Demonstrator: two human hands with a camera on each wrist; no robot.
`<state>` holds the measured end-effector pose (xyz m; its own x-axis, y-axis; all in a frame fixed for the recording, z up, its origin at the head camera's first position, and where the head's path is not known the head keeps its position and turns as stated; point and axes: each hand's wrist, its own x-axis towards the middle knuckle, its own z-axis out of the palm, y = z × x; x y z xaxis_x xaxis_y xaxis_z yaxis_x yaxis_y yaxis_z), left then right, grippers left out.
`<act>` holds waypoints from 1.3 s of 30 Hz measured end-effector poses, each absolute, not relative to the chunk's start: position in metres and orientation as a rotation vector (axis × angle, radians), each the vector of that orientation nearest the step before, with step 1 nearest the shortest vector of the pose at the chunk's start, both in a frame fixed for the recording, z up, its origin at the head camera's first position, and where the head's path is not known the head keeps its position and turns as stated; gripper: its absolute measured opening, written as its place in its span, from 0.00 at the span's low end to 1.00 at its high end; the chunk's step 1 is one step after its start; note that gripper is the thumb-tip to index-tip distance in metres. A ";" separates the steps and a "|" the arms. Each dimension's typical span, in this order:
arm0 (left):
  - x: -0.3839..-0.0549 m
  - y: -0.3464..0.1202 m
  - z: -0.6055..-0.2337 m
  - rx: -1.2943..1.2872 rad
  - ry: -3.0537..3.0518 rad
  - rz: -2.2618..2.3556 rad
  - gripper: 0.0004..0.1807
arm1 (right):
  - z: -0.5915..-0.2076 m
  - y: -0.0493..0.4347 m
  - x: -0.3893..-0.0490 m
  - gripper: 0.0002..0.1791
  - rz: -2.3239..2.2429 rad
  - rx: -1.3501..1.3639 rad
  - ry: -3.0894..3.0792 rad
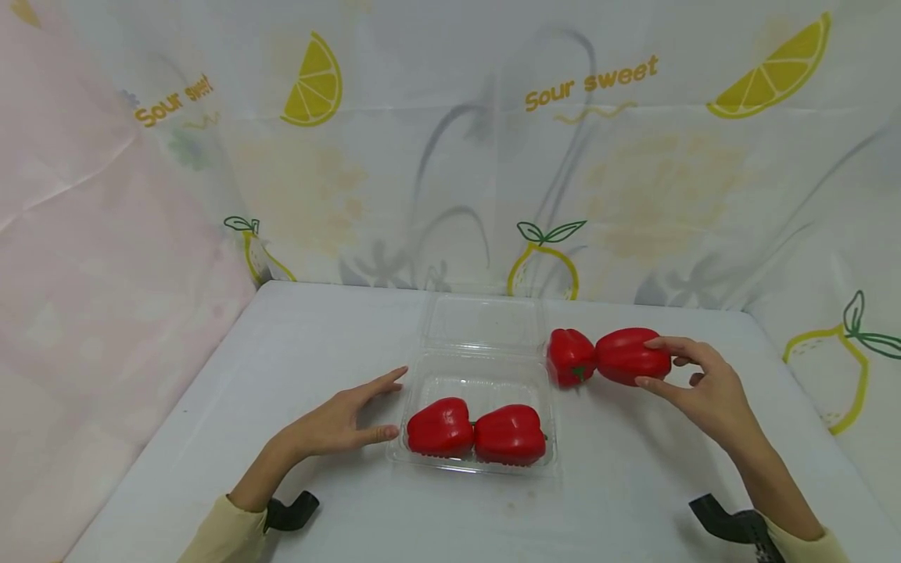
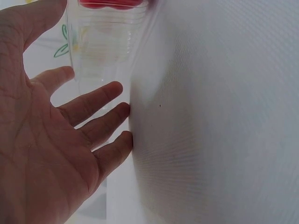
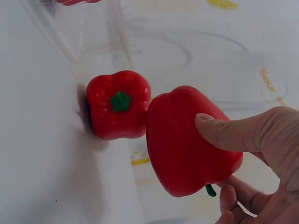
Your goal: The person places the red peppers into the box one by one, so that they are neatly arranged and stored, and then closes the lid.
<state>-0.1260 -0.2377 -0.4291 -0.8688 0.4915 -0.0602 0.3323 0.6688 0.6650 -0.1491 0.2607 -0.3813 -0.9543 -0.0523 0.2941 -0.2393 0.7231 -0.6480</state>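
My right hand (image 1: 707,391) grips a red bell pepper (image 1: 629,356) between thumb and fingers; in the right wrist view this pepper (image 3: 187,144) shows a green stem at its lower end. Beside it, to the left, another red bell pepper (image 1: 570,357) rests on the table with its green stem facing me. The clear plastic clamshell box (image 1: 461,383) lies with its lid folded back, and two red bell peppers (image 1: 439,428) sit side by side along its near edge. At the box's left side is my left hand (image 1: 345,418), fingers extended and holding nothing.
A white-covered table (image 1: 619,500) bears everything. Behind it hangs a printed cloth (image 1: 450,156) with lemon drawings, and a pinkish cloth (image 1: 105,274) closes off the left side. The box's transparent lid (image 1: 486,320) lies flat toward the back.
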 end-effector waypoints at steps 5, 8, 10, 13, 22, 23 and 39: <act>-0.126 -0.238 -0.428 0.673 2.647 0.999 0.46 | -0.377 0.253 -0.147 0.32 1.081 0.233 -2.672; -0.126 -0.238 -0.429 0.676 2.649 0.996 0.46 | -0.375 0.249 -0.147 0.32 1.100 0.243 -2.658; -0.126 -0.238 -0.429 0.674 2.651 0.993 0.46 | -0.374 0.246 -0.146 0.31 1.110 0.250 -2.650; -0.126 -0.238 -0.429 0.672 2.653 0.991 0.46 | -0.371 0.240 -0.145 0.31 1.123 0.256 -2.649; -0.126 -0.238 -0.430 0.674 2.655 0.987 0.46 | -0.367 0.222 -0.146 0.32 1.158 0.269 -2.670; -0.127 -0.238 -0.431 0.674 2.655 0.987 0.46 | -0.366 0.220 -0.146 0.32 1.160 0.275 -2.669; -0.127 -0.237 -0.430 0.666 2.655 0.982 0.46 | -0.361 0.185 -0.149 0.29 1.243 0.350 -2.628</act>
<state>-0.1268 -0.2374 -0.4300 -0.8693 0.4908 -0.0585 0.3345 0.6713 0.6614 -0.1494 0.1848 -0.3613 -0.9491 -0.1223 0.2903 -0.3020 0.6155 -0.7280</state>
